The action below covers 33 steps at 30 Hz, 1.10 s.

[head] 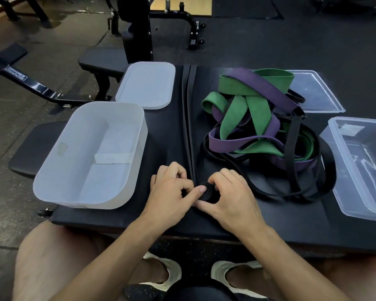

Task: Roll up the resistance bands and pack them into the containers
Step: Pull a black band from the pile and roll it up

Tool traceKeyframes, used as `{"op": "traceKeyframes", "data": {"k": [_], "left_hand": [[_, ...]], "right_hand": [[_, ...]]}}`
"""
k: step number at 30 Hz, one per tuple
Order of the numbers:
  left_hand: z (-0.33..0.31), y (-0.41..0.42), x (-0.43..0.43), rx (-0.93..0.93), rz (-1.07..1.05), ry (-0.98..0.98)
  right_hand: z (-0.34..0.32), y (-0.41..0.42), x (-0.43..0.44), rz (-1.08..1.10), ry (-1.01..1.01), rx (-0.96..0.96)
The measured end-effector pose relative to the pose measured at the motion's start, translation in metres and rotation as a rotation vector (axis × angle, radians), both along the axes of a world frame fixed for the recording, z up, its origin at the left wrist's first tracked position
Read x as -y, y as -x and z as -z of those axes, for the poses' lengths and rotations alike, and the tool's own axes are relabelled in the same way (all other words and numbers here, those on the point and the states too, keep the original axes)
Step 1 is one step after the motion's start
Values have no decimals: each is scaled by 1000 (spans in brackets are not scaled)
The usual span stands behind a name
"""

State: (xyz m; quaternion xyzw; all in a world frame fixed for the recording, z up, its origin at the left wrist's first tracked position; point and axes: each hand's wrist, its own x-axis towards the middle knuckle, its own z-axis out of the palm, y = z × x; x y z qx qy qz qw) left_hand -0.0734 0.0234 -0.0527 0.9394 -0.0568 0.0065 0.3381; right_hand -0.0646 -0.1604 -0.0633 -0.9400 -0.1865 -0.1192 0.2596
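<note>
Between the two grips: a small black coil (208, 192), the near end of a band rolled only a few turns.
Left grip (172, 190): forefinger laid against the coil's left face, other fingers curled in. Thumb is hidden, so I cannot tell whether it pinches from beneath.
Right grip (234, 198): thumb below and fingers above, curled closely round the coil.
Ahead of the grips: the unrolled tail (188, 118) runs straight away along the surface (269, 220), lying flat and doubled.
Ahead and right of the right grip: loose pile (258, 118) of green, purple and black bands, tangled. One thin black loop (248, 181) trails close beside the right grip.
Left of the left grip: frosted container (109, 104), open, with nothing packed in it.
Far right of the right grip: clear container (365, 161), open, likewise unfilled.
Stage, judged: early, with the first band barely started.
Risk, spring-back: rubber wants to unwind. If either grip eases between turns, the core is likely to loosen.
Risk, telescoping: uneven side pressure could let the turns slide sideways into a cone.
Risk, snag: the trailing thin loop could get wound in or dragged.
Risk, twist: the doubled tail may skew as it feeds, making a lumpy roll that fits badly.
</note>
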Motion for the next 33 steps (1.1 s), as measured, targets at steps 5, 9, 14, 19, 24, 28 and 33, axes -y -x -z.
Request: {"op": "traceKeyframes", "data": {"k": [5,9,14,19,24,28,33], "left_hand": [[-1,1,-2,28,-8,16],[-1,1,-7,19,7,64],[0,1,-9,10,14,105],[6,2,-8,84,-24,99],[3,-2,-7,19,-71,134],[-1,-3,-7,-19,-70,154],[-3,-2,-11,-24,-48,197]], "right_hand": [[-3,-8,9,-135,35,-19],[-18,-20,16,-285,115,-144],[-26,-30,19,-391,111,-256],[-29,-28,16,-386,121,-273],[-24,2,3,-93,150,-164],[-27,12,-18,125,167,-185],[-23,-3,-21,31,131,-150]]}}
